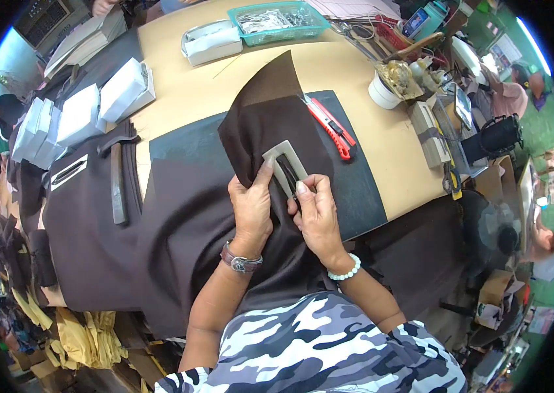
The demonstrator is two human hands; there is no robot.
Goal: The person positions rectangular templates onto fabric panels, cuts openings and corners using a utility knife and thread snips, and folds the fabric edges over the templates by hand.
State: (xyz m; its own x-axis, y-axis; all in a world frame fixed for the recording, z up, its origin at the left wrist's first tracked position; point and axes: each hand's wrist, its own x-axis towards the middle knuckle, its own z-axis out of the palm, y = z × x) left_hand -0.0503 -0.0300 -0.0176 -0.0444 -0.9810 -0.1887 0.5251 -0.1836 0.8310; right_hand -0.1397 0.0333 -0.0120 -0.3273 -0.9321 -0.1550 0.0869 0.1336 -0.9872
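Note:
My left hand (251,208) pinches the dark brown fabric (192,216) and the left edge of a pale rectangular frame (273,154). My right hand (316,213) has its thumb and fingers closed on the frame's lower right end. Dark material shows in the frame's long slot. The fabric's upper corner stands raised above the black mat (362,196), and the rest drapes toward my body. A red utility knife (331,128) lies just right of the raised fabric. On the left, a hammer (118,183) and a similar pale frame (69,172) rest on stacked dark fabric.
White boxes (126,90) stand at the left, another box (211,42) at the back. Beside it is a teal basket (277,37) of small metal parts. A white cup (384,92), a long box (429,134) and yellow-handled scissors (452,180) are at the right. People are visible beyond.

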